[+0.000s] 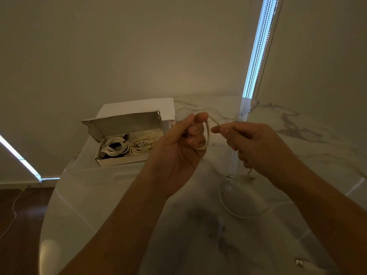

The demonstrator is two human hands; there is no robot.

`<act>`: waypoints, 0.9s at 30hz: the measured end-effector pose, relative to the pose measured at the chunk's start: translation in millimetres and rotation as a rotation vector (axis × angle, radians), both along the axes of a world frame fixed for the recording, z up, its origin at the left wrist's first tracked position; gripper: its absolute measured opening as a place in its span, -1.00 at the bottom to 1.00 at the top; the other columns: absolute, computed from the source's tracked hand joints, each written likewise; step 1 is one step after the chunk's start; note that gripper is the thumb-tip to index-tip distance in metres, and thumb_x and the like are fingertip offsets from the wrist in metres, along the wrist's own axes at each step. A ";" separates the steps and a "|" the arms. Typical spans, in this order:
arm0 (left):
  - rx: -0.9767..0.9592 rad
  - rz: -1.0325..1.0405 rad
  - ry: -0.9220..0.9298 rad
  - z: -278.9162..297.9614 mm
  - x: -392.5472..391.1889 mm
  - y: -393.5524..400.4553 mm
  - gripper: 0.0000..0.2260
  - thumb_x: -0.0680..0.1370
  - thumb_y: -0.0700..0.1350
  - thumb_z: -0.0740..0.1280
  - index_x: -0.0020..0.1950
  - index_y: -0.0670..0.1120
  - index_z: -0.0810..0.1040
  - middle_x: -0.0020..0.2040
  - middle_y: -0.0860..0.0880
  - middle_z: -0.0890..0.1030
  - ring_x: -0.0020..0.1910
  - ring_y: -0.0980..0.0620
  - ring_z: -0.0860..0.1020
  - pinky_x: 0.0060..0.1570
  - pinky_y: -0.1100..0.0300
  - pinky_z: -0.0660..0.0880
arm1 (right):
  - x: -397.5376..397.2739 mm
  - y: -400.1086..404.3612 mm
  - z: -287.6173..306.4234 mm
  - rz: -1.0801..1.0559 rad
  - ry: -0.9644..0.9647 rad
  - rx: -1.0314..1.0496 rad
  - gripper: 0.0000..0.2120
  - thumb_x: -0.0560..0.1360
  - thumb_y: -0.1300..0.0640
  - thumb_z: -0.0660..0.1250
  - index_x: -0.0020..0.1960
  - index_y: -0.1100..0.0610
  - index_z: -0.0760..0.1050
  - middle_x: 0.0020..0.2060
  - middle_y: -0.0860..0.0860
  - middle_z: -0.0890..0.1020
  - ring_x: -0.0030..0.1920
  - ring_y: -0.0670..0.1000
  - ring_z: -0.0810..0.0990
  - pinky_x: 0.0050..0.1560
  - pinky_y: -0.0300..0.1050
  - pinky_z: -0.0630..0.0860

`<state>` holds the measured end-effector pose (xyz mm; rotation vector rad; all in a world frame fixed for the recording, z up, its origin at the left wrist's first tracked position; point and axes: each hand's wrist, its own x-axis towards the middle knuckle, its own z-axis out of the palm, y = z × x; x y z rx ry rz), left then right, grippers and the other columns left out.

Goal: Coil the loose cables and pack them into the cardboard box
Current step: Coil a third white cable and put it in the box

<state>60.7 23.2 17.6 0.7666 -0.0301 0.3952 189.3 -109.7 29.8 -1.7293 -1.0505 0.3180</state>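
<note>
Nearest the camera, two bare forearms reach out over the marble worktop [327, 147], and a small metal connector end [299, 262] lies low on the near right of it. The left hand [178, 143] is the grip that matters: its fingers and thumb are curled round a first loop of the pale cable [208, 135], clenched on it above the surface. Just right of that grip, the right hand [256, 143] pinches the same cable between thumb and fingertips, so a short span runs roughly left to right between the two hands. From below the right hand the rest of the cable hangs to the worktop and lies in a slack curve nearer the body than both grips. The next wrap, I judge, turns on this: the free length lies to the right of and below the left grip, and the right hand is the nearer one to feed it across. The cardboard box [127, 159] sits to the left of the left grip and slightly beyond it, lid raised, with two coiled cables [117, 146] already inside. A thin cable [190, 110] trails on the worktop beyond the hands. Nothing stands between grip and box.
</note>
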 end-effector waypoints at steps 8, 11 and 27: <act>-0.157 0.258 -0.026 5.5 -4.4 11.7 -0.71 0.66 -0.14 0.20 0.30 -0.28 0.48 -0.16 -0.02 0.50 -0.24 0.16 0.46 -0.15 0.36 0.50 | -23.6 1.3 -9.8 0.041 -0.369 -0.245 -0.65 0.63 -0.13 0.13 0.19 -0.02 0.60 -0.28 -0.02 0.65 -0.26 -0.10 0.58 -0.24 -0.27 0.49; -0.203 0.313 -0.023 2.8 -3.0 13.8 -0.63 0.63 -0.21 0.23 0.39 -0.35 0.41 -0.07 -0.09 0.53 -0.14 0.13 0.51 -0.05 0.34 0.54 | -32.9 1.7 -13.2 0.080 -0.443 -0.281 -0.65 0.63 -0.12 0.12 0.30 -0.08 0.54 -0.17 -0.10 0.67 -0.24 -0.17 0.57 -0.14 -0.31 0.49; 0.643 0.666 0.414 -5.1 0.8 -0.7 -0.82 0.66 -0.19 0.25 0.01 -0.05 0.65 -0.10 -0.04 0.68 -0.07 0.07 0.65 0.11 0.13 0.57 | -33.2 -16.6 19.7 0.017 -0.691 -0.052 -0.82 0.56 -0.13 0.27 -0.06 -0.12 0.62 -0.52 -0.21 0.45 -0.45 -0.17 0.49 -0.37 -0.40 0.27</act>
